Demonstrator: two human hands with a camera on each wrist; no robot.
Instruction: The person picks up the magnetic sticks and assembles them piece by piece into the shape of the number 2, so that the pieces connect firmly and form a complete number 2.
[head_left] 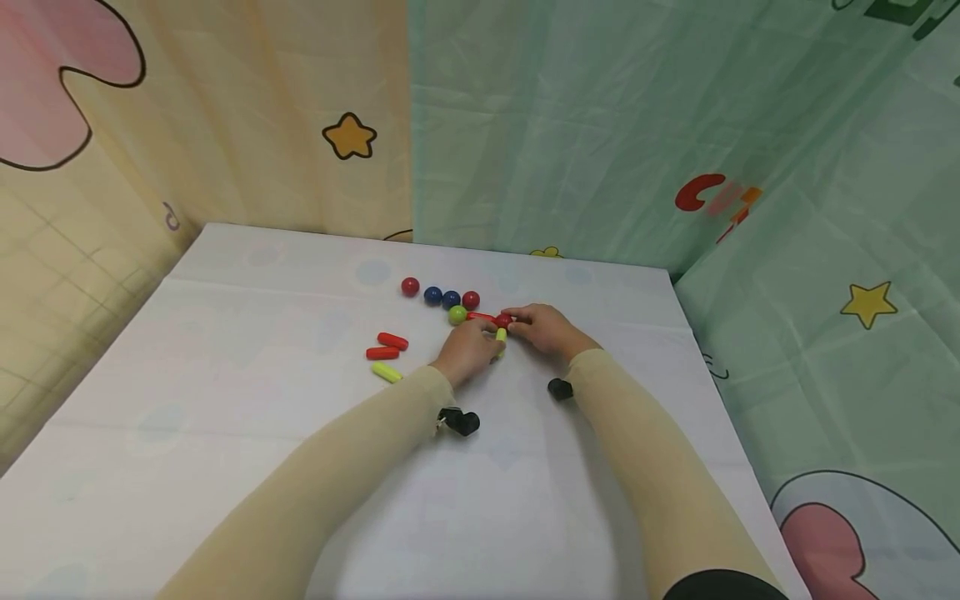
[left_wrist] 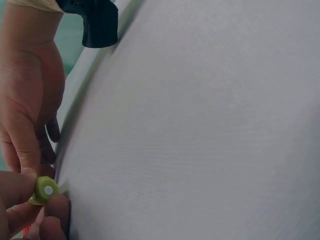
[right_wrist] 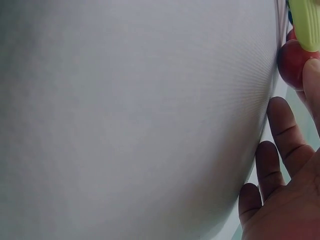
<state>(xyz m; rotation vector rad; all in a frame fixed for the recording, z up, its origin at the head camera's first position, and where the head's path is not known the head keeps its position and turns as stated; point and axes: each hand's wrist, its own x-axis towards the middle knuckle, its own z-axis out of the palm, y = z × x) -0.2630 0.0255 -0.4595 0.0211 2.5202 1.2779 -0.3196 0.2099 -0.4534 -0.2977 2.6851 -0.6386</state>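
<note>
Head view: curtains [head_left: 570, 125] edge white tabletop [head_left: 187, 433], left fingers [head_left: 483, 326] pinching yellow-green rod [head_left: 501, 335], right fingers [head_left: 519, 312] red ball [head_left: 503, 321].

A white cloth-covered table [head_left: 225, 367] holds a round green ball [head_left: 457, 315]. Toward its eight o'clock lie short red sticks [head_left: 382, 353] and a yellow-green stick [head_left: 386, 372]; from ten to one, red balls [head_left: 410, 287] and blue balls [head_left: 432, 296].

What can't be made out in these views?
- Head view: part of the held yellow-green rod, behind the left hand.
- Left wrist view: most of that hand, cut off by the left edge.
- Right wrist view: part of a red ball, behind the right hand; the rod's upper end, cut off by the frame.
</note>
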